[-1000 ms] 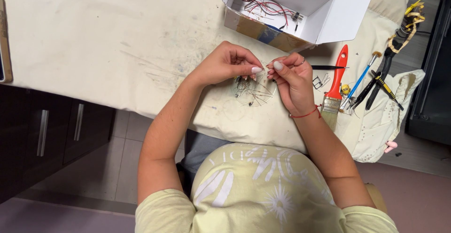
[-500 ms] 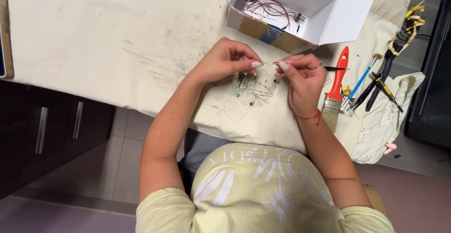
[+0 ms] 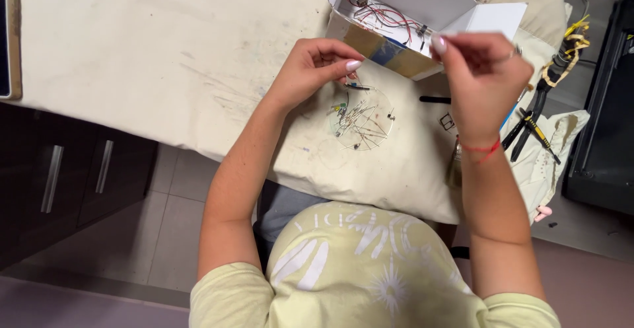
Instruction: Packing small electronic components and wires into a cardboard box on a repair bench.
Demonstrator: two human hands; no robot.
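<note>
Left hand [image 3: 310, 70] is pinching a small dark part [image 3: 357, 87] right at the edge of the clear dish [image 3: 362, 118], which is full of thin leaded bits and sits on the cloth [image 3: 165, 44]. Right hand [image 3: 485, 80] is raised near the white box [image 3: 422, 21], fingertips pinched together; can't tell on what. Pliers [image 3: 531, 120] lie far right.

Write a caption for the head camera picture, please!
Two hands sort tiny parts above a clear dish.

A single head-worn camera looks steeply down, close above the person's lap and the worktop [image 3: 165, 44] beyond.
</note>
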